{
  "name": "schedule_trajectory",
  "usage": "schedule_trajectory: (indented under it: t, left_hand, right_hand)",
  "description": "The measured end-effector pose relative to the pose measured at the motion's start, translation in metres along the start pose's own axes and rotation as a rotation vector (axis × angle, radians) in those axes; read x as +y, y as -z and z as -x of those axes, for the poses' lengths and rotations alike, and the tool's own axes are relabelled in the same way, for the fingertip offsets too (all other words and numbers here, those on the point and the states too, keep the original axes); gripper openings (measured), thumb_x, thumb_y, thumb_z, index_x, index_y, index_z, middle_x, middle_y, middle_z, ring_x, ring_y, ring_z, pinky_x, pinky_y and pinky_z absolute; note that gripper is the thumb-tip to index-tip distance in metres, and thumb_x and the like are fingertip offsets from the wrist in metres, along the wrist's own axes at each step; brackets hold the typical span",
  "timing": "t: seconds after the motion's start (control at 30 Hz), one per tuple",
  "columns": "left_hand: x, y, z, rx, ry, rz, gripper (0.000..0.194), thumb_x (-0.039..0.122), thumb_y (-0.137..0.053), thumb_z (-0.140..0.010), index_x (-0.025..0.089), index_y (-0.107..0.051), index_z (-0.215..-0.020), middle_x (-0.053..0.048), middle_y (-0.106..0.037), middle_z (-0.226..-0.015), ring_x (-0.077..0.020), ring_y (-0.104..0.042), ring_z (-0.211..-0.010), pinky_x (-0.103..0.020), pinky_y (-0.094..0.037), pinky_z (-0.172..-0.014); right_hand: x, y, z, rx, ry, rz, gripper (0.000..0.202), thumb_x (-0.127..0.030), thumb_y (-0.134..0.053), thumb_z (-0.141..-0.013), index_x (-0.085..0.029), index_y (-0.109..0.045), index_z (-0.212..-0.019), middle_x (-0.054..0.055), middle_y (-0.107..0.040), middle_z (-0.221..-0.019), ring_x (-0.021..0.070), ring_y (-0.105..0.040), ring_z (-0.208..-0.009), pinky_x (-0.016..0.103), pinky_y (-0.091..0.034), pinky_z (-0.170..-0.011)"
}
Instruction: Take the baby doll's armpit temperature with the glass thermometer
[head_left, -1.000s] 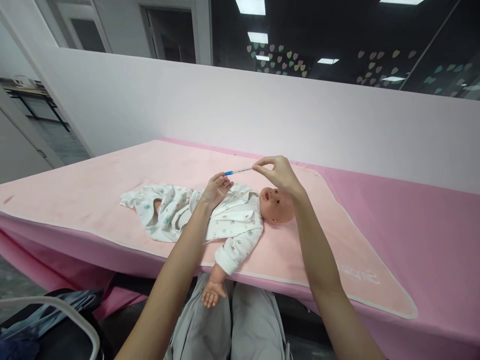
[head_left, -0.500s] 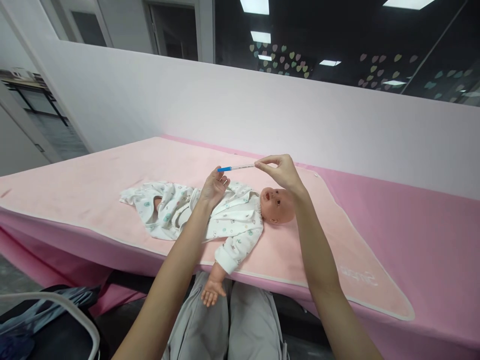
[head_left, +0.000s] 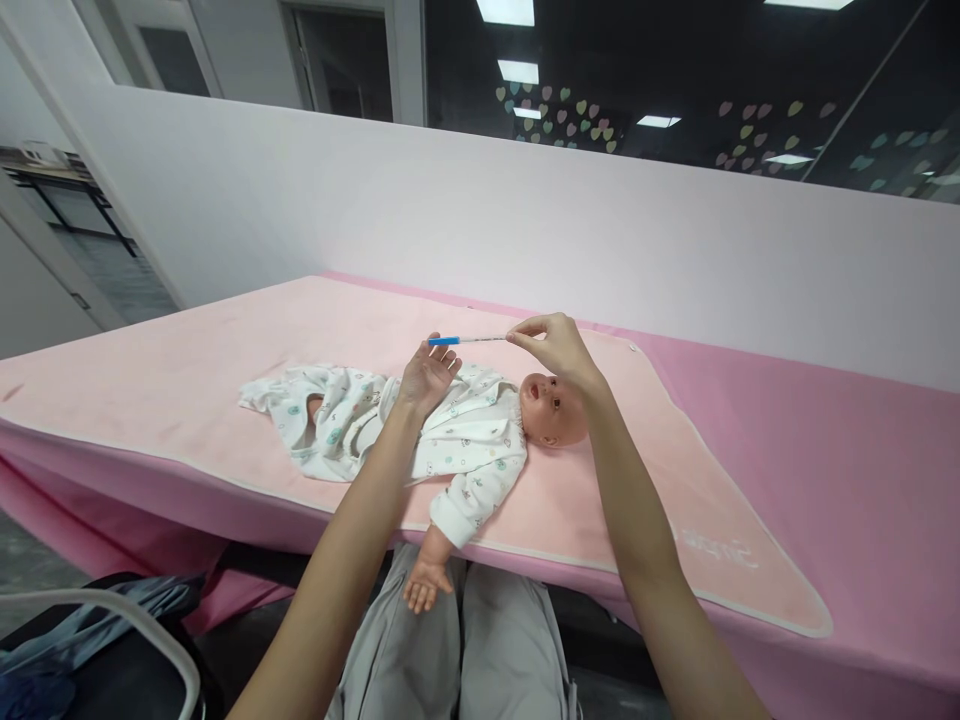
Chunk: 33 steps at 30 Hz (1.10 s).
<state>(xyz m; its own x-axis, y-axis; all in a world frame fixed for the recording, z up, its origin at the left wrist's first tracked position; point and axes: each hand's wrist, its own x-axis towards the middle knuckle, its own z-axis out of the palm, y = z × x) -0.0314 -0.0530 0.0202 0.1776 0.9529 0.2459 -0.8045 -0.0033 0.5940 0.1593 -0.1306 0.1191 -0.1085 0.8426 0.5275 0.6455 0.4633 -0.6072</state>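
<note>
A thin clear thermometer with a blue end [head_left: 444,341] is held level above the doll. My right hand [head_left: 553,343] pinches its clear end between thumb and fingertips. Beside the blue end is my left hand [head_left: 430,376], palm up, fingers apart and slightly curled; whether it touches the blue end is unclear. Under both hands a baby doll [head_left: 472,430] in a white patterned outfit lies on its back, its head [head_left: 551,412] to the right, partly behind my right wrist. One doll arm hangs over the near table edge.
The doll lies on a peach mat [head_left: 247,325] over a pink-covered table [head_left: 847,450]. A white wall [head_left: 600,230] stands behind. At the lower left are a chair with a curved pale frame [head_left: 161,640] and a bluish cloth [head_left: 82,625].
My right hand and the thermometer have shifted slightly left, and the thermometer now lies a little more level. My left hand has barely moved.
</note>
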Motion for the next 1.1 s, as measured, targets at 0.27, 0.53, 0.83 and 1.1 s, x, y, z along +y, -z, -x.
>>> schedule_trajectory:
  t: [0.27,0.53,0.83,1.1]
  left_hand:
    - [-0.004,0.003,-0.004,-0.034,0.024,0.014,0.019,0.034,-0.073,-0.069,0.024,-0.062,-0.08,0.005,-0.061,-0.074,-0.0074,-0.055,-0.065,-0.023,-0.045,-0.071]
    - [-0.008,0.008,-0.013,0.073,0.001,0.013,0.021,0.035,-0.075,-0.069,0.02,-0.062,-0.076,0.004,-0.058,-0.067,-0.0052,-0.049,-0.055,-0.02,-0.044,-0.062]
    - [-0.011,0.009,-0.013,0.021,-0.015,-0.033,0.035,0.042,-0.077,-0.066,0.016,-0.054,-0.064,0.005,-0.051,-0.06,-0.0039,-0.047,-0.051,-0.019,-0.043,-0.059]
    - [-0.014,0.009,-0.015,-0.007,0.054,-0.112,0.037,0.044,-0.075,-0.067,0.013,-0.054,-0.065,0.005,-0.047,-0.057,-0.0047,-0.044,-0.049,-0.021,-0.042,-0.057]
  right_hand:
    - [0.004,-0.003,-0.001,0.034,-0.107,-0.016,0.015,-0.025,-0.059,-0.075,-0.016,-0.07,-0.078,0.003,-0.07,-0.07,0.0157,-0.067,-0.074,0.025,-0.049,-0.07]
    - [0.001,-0.006,0.0,0.033,-0.088,-0.068,0.013,-0.024,-0.059,-0.074,-0.016,-0.069,-0.075,0.004,-0.069,-0.069,0.015,-0.066,-0.071,0.023,-0.047,-0.063]
    - [0.0,-0.012,-0.004,0.151,-0.007,-0.063,0.016,-0.029,-0.058,-0.076,-0.016,-0.067,-0.075,0.002,-0.068,-0.069,0.0141,-0.065,-0.074,0.024,-0.045,-0.074]
    - [-0.007,-0.014,-0.001,0.202,0.057,0.066,0.029,-0.04,-0.052,-0.083,-0.017,-0.058,-0.066,-0.002,-0.06,-0.061,0.0123,-0.059,-0.063,0.024,-0.041,-0.064]
